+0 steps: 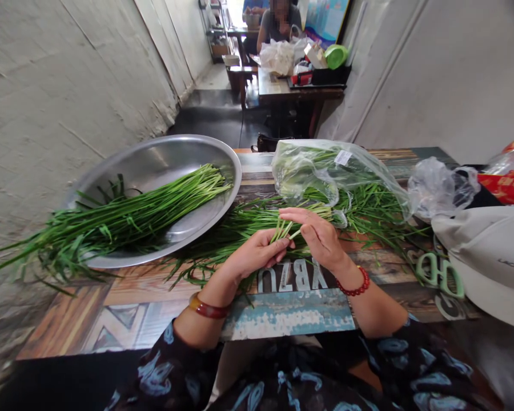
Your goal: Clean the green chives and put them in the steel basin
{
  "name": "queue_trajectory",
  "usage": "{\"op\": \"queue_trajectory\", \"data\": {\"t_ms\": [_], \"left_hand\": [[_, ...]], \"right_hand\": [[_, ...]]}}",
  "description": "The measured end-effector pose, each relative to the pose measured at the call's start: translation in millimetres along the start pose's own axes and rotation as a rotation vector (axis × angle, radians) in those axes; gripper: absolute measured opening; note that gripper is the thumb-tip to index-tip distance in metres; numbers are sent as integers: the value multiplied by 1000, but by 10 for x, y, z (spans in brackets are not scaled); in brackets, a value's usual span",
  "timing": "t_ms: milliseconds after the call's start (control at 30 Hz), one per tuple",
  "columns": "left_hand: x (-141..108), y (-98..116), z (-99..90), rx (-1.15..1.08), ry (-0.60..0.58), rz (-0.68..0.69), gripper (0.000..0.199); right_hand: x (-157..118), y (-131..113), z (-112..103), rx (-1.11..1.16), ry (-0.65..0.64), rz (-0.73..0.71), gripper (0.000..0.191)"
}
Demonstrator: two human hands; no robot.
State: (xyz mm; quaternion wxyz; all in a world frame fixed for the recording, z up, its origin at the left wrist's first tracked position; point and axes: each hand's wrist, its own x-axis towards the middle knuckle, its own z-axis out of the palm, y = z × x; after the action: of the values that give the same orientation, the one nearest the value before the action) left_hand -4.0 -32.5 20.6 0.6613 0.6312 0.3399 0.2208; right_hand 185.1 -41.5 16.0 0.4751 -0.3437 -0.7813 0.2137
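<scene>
My left hand (261,249) is closed around a few garlic chives (283,228), their pale cut ends sticking up past the fingers. Facing it, my right hand (323,242) has its fingers stretched out together, with the palm beside those ends; whether it touches them I cannot tell. Beneath and behind both hands, a loose pile of garlic chives (231,228) lies across the table. To the left, a large bunch of chives (154,214) rests in a wide metal basin (197,147), the leafy tips hanging over its rim. A clear plastic bag (360,162) holds more chives behind my right hand.
Green-handled scissors (439,274) lie at the right, beside a light cap (492,251). A crumpled plastic bag (439,185) and a red package (508,185) sit behind the cap. Farther off, a person (280,25) sits at another table (276,85) with bags on it. Walls flank both sides.
</scene>
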Motion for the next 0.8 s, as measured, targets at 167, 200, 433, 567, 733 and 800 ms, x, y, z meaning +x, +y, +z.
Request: {"op": "queue_trajectory", "data": {"t_ms": [167,200,433,567,733,800], "left_hand": [[5,0,7,39,-14,-2,48],[8,-6,10,38,-19,1,47],[20,-26,-5,-94,96,-25,39],[12,24,-96,-253,255,-15,37],[-21,83,-226,-280,419,110,33],[-34,75,-263,-243,419,134,31]], "right_hand": [[-5,-4,2,-8,9,-24,45],[-5,-6,10,-19,-1,-37,45],[18,29,29,41,26,18,46],[26,186,-95,200,364,319,46],[24,381,-275,228,487,485,43],[19,403,-325,136,375,479,36]]}}
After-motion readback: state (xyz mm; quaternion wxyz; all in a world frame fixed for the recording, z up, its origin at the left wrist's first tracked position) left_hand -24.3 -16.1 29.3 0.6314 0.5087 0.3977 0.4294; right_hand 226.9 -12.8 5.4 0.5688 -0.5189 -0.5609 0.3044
